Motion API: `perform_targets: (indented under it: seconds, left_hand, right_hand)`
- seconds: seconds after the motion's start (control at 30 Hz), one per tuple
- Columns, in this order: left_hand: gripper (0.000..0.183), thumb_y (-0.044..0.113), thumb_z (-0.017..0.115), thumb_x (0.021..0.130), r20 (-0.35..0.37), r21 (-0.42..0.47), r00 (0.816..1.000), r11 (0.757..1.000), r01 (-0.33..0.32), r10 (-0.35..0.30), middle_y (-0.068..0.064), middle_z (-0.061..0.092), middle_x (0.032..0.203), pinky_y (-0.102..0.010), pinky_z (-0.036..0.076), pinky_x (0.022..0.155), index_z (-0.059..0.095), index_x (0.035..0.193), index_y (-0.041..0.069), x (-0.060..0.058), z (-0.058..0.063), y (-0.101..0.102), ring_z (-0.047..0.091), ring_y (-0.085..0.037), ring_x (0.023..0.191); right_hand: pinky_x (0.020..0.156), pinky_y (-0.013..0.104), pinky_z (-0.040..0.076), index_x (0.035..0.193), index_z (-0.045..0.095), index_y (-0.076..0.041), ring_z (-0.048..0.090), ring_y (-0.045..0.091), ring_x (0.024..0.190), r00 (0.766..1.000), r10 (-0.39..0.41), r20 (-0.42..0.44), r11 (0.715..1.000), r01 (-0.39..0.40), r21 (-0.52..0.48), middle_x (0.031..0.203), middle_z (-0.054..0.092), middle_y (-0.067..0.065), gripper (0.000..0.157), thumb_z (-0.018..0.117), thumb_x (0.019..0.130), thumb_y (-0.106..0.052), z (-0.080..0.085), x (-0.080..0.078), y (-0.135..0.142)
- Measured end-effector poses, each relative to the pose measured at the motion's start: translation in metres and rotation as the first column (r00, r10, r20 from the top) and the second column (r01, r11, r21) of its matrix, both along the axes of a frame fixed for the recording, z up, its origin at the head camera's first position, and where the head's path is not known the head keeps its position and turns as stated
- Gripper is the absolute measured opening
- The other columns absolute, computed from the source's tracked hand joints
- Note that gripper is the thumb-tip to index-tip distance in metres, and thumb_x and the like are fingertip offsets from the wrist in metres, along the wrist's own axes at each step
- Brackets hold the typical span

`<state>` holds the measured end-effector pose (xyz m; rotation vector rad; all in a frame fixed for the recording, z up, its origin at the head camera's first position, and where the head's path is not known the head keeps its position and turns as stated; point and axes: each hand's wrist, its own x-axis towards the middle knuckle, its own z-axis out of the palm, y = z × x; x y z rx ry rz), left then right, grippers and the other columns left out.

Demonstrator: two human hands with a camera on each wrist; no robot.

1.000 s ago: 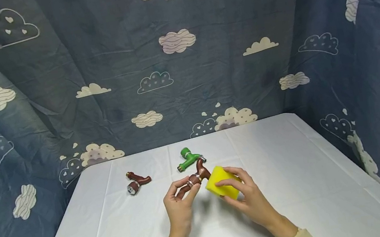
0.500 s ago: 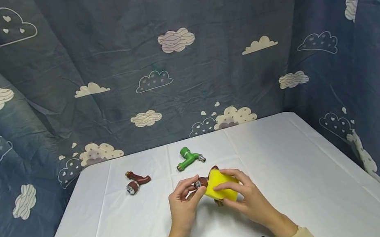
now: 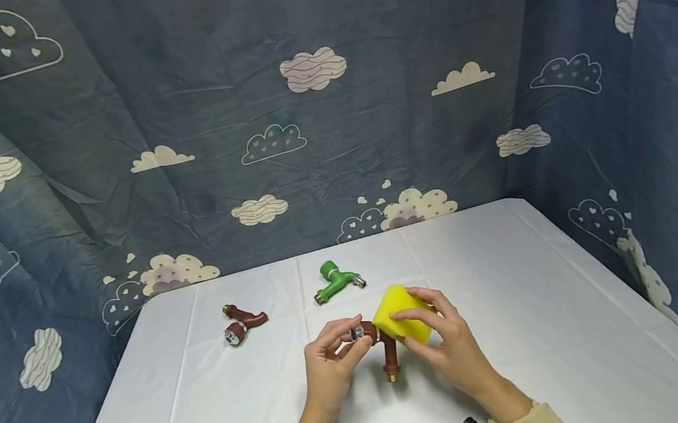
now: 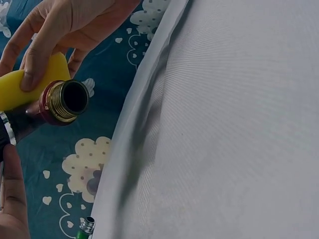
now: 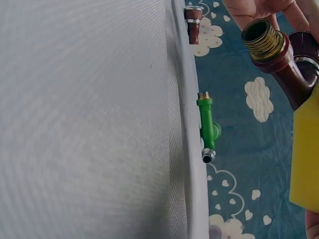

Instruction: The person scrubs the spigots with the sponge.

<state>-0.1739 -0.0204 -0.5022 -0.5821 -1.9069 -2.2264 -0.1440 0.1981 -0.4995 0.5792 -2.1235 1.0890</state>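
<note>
My left hand (image 3: 329, 361) pinches the knob end of a brown tap (image 3: 391, 358) and holds it above the table. The tap's brass threaded inlet (image 4: 70, 102) points toward me, its open bore plain in both wrist views. A yellow sponge (image 3: 400, 314) is gripped between the thumb and fingers of my right hand (image 3: 449, 338). It lies against the tap's body and covers the spout side in the head view. In the right wrist view the sponge (image 5: 305, 154) hides part of the tap's body.
A green tap (image 3: 337, 280) lies on the white table (image 3: 243, 404) beyond my hands. Another brown tap (image 3: 245, 322) lies farther left. Dark blue cloud-patterned curtains (image 3: 382, 145) surround the table's back and sides.
The held tap has been turned so its threaded inlet now points toward me instead of its spout showing upward. The sponge moved left onto the tap, then slightly up and right.
</note>
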Motion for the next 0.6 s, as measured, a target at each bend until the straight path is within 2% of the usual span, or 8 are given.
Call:
perform_targets:
  seconds: [0.13,0.33,0.47,0.6]
  left_hand:
    - [0.033,-0.008,0.082,0.088,0.002,0.018,1.000,1.000,0.021,-0.021,-0.001,0.076,0.114,-0.025,0.066,0.087,0.075,0.120,-0.011,-0.0005,-0.0010,0.0002,0.069,-0.003,0.090]
    - [0.039,-0.010,0.081,0.087,0.052,0.064,0.998,0.997,0.040,-0.044,0.002,0.075,0.113,-0.020,0.065,0.083,0.069,0.124,-0.016,-0.0013,-0.0012,-0.0014,0.071,-0.003,0.089]
    - [0.041,-0.010,0.079,0.088,0.080,0.082,0.995,0.995,0.048,-0.055,0.004,0.077,0.110,-0.020,0.065,0.082,0.065,0.126,-0.020,-0.0020,-0.0017,-0.0026,0.072,-0.003,0.088]
    - [0.041,-0.011,0.075,0.091,0.104,0.129,0.992,0.990,0.057,-0.071,0.005,0.079,0.101,-0.022,0.066,0.080,0.063,0.128,-0.023,-0.0030,-0.0019,-0.0036,0.075,-0.005,0.087]
  right_hand:
    - [0.111,0.006,0.038,0.119,0.079,-0.020,0.060,0.036,0.128,1.000,-0.024,0.003,1.000,0.024,-0.018,0.147,0.060,0.016,0.051,0.088,0.078,0.009,-0.0001,-0.0019,0.0008]
    - [0.114,0.004,0.036,0.119,0.079,-0.018,0.061,0.039,0.129,0.998,-0.064,0.017,0.996,0.064,-0.059,0.145,0.060,0.017,0.051,0.089,0.078,0.009,-0.0010,-0.0054,0.0021]
    - [0.114,0.005,0.037,0.120,0.078,-0.017,0.061,0.038,0.131,0.993,-0.080,0.083,0.992,0.088,-0.089,0.145,0.061,0.015,0.047,0.089,0.080,0.006,-0.0007,-0.0055,0.0035]
    - [0.102,0.014,0.049,0.124,0.075,-0.016,0.060,0.032,0.133,0.979,-0.079,0.190,0.982,0.109,-0.155,0.145,0.062,0.013,0.043,0.087,0.086,-0.001,0.0014,-0.0056,0.0055]
